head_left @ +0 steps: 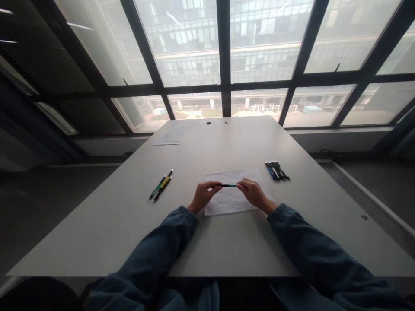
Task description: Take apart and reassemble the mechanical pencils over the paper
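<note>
Between my two hands a black and green pen point(229, 185) is held level, sideways across my view. The fingers of my left hand point(204, 193) pinch its dark end, and those of my right hand point(252, 192) grip its green end. Both ends of the pen are covered by fingers. Beneath the hands lies a white sheet of paper point(227, 206) on the table. To the left, several green, yellow and black pens point(162, 185) rest at a slant. On the right, a row of black pens with a blue one point(277, 171) lies side by side.
The white table point(129, 242) runs away from me to a wall of windows point(259, 47). Printed papers point(170, 134) lie at its far left. Two small round dark spots show at the far edge. A small dark mark point(364, 217) sits near the right edge.
</note>
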Demonstrator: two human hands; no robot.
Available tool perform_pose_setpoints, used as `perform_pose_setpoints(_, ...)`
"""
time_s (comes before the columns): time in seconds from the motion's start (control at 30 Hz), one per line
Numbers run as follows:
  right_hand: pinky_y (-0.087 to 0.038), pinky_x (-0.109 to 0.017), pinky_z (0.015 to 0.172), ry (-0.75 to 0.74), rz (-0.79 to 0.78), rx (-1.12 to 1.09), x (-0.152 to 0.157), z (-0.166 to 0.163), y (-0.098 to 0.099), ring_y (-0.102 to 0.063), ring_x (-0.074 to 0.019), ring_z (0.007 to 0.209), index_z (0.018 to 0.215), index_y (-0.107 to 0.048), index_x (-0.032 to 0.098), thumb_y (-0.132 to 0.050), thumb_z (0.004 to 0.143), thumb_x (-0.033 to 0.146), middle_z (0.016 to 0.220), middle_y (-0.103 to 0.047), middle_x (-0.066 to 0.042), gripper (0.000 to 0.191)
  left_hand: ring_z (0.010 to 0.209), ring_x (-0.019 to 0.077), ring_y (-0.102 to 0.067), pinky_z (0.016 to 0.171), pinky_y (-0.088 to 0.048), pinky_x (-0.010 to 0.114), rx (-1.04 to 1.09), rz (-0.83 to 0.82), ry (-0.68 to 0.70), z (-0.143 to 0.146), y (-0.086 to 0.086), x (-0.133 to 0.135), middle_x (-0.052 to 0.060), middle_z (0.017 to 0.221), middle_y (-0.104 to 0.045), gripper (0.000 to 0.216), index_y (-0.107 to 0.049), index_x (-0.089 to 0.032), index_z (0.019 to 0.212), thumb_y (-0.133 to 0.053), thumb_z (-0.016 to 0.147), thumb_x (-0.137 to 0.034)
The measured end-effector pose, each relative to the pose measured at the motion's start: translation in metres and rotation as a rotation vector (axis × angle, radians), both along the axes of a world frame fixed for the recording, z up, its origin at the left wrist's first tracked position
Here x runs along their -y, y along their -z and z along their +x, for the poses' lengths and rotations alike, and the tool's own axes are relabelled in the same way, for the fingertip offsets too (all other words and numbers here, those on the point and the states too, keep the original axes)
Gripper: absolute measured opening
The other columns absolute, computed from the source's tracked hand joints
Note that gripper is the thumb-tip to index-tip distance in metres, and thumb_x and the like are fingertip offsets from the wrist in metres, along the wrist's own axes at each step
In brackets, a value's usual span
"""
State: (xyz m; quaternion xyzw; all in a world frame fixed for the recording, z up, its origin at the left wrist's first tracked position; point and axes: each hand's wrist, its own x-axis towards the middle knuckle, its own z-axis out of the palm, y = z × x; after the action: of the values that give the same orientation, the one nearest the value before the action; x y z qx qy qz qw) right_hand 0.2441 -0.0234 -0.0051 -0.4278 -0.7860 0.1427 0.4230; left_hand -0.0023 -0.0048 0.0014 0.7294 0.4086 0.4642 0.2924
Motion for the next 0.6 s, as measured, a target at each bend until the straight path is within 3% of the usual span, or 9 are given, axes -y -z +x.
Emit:
perform_pose_setpoints(0.13,-0.044,-0.027,0.067,0.003,-0.036,-0.035,-0.0012,-0.0009,0.0033,-0.058,-0.0161,0.070,0.101,-0.064,0.021,-0.067,0.087,0.035,0.080,-0.064,-0.001,0.019,0.072,0.0178,-0.068,0.068,-0.054,0.028,0.006,-0.016,0.006,0.0003,0.0002,0.0002,0.006,0.082,-0.076,0.025,-0.076,-0.017,0.095,-0.074,0.079,-0.036)
perform_pose_setpoints(0.2,-0.044,-0.027,0.065,0.011,-0.042,-0.046,-0.0010,-0.0016,0.0035,-0.057,-0.0154,0.068,0.096,-0.063,0.021,-0.071,0.084,0.032,0.077,-0.063,0.000,0.019,0.072,0.0178,-0.068,0.068,-0.054,0.028,0.017,-0.026,0.010,0.0007,0.0002,0.0006,0.006,0.081,-0.075,0.025,-0.076,-0.017,0.095,-0.074,0.079,-0.036)
perform_pose_setpoints(0.33,-0.043,-0.026,0.063,-0.011,-0.019,-0.055,0.0006,-0.0018,0.0005,-0.055,-0.0150,0.068,0.084,-0.062,0.020,-0.068,0.087,0.032,0.076,-0.062,-0.001,0.013,0.071,0.0177,-0.068,0.067,-0.055,0.028,0.025,-0.034,0.018,0.0010,-0.0005,0.0014,0.006,0.081,-0.075,0.024,-0.076,-0.016,0.094,-0.074,0.079,-0.035)
perform_pose_setpoints(0.6,-0.043,-0.027,0.065,-0.006,0.023,0.021,0.0013,0.0005,-0.0015,-0.057,-0.0161,0.069,0.090,-0.069,0.021,-0.055,0.095,0.037,0.078,-0.063,-0.004,0.021,0.072,0.0187,-0.069,0.067,-0.055,0.029,0.009,-0.013,0.023,0.0006,-0.0021,0.0017,0.006,0.082,-0.076,0.023,-0.077,-0.017,0.093,-0.074,0.078,-0.035)
